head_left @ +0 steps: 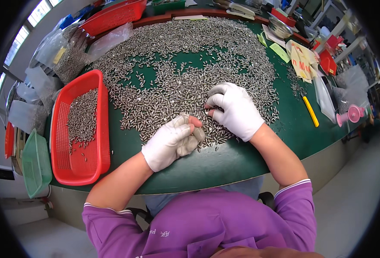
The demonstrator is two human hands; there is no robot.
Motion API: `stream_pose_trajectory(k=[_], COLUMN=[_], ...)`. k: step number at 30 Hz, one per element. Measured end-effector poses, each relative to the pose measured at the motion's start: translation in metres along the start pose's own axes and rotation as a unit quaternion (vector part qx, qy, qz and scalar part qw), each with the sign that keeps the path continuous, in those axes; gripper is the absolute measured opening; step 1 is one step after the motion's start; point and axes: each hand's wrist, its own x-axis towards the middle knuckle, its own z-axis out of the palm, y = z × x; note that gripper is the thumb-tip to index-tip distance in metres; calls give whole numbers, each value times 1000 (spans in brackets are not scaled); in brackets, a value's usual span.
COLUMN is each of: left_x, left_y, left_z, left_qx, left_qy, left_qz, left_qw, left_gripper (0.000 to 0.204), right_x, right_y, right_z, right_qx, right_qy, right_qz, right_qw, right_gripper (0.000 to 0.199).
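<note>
**Metal pins spread near table edge – spill risk at both hands**

Small metal pins (185,73), silver and cylinder-shaped, are seen from overhead in a wide, dense layer across a green table (241,159). The near fringe of the layer lies close to the curved front edge, just ahead of the person's purple sleeves.

Left hand (170,144), in a white glove w/ some fingertips bare, is curled loosely closed around a small clutch of pins, thumb pressed on top. Right hand (235,109), also gloved, rests on the pile w/ fingers bent under, raking or pinching; whether anything is actually gripped can't be told.

A red mesh basket (96,124) sits at the left, partly filled w/ the same pins. A green basket (37,165) is beside it, past the table edge. Clear plastic bags (52,47) of pins are stacked at far left. A yellow marker (311,112) lies well apart on the right.

Likely trouble, as judged from this view:
- Pins could slip from the loose left fist, since the glove is thin and the pins smooth.
- Strays by the front edge could be swept to the floor by a forearm.
- Pins could roll, being round.
</note>
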Motion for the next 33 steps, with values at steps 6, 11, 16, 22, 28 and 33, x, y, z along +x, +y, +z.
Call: stream_pose_trajectory(k=[6,11,16,22,28,33], left_x=[-1,0,0,2,3,1], left_y=[2,0,1,-2,-1,2], left_z=[5,-5,5,4,4,3], left_qx=[1,2,58,47,-3,7], left_qy=[31,-30,12,39,27,9], left_qz=[-13,3,-2,8,-5,-7], left_qw=[999,1000,998,998,1000,1000], left_gripper=[25,24,30,26,20,23], right_x=[1,9,4,1,0,-1], right_y=[-2,-9,-20,-14,-9,-12], right_z=[9,-3,-1,3,11,12], right_qx=[-2,85,196,183,78,42], right_qy=[-16,65,38,37,-10,-12], right_qz=[-4,-117,-160,-94,-6,-11], right_qw=[1000,987,967,978,997,999], right_gripper=[8,15,19,16,12,10])
